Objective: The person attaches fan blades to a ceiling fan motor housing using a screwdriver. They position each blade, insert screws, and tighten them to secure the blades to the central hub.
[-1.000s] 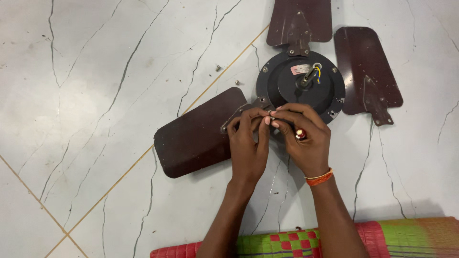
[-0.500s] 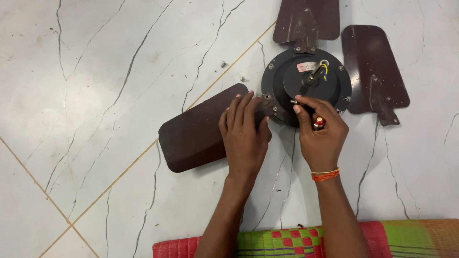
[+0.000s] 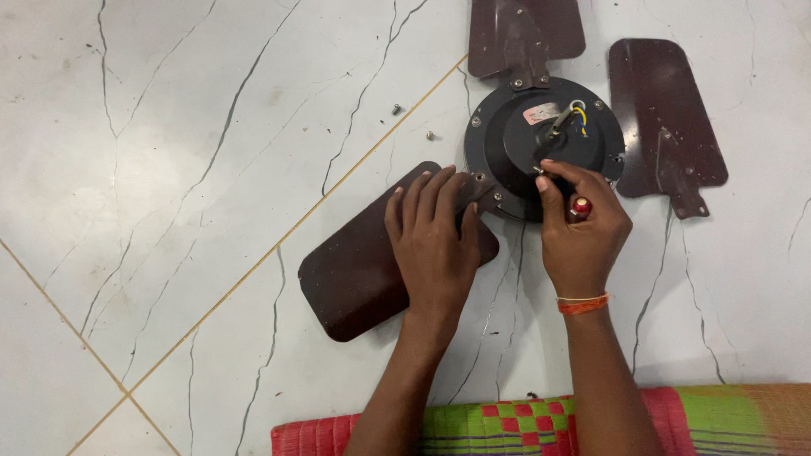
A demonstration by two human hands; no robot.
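Since the earlier frames both hands have parted: the left one now presses flat, while the right has drawn back over the hub. On the white marble-patterned tile floor [image 3: 186, 169] lies a dismantled ceiling fan. Its round black metal motor housing [image 3: 515, 143] sits at the upper right with short wires at its centre. A dark maroon metal fan blade [image 3: 355, 270] stretches down-left from the housing. The left hand [image 3: 435, 241] lies open, palm down, fingers spread on that blade near its bracket. The right hand [image 3: 583, 228] is closed around a red-handled screwdriver [image 3: 580, 206], fingertips at the housing. Two more blades lie beside the housing. Two small loose screws [image 3: 397, 108] rest on the floor.
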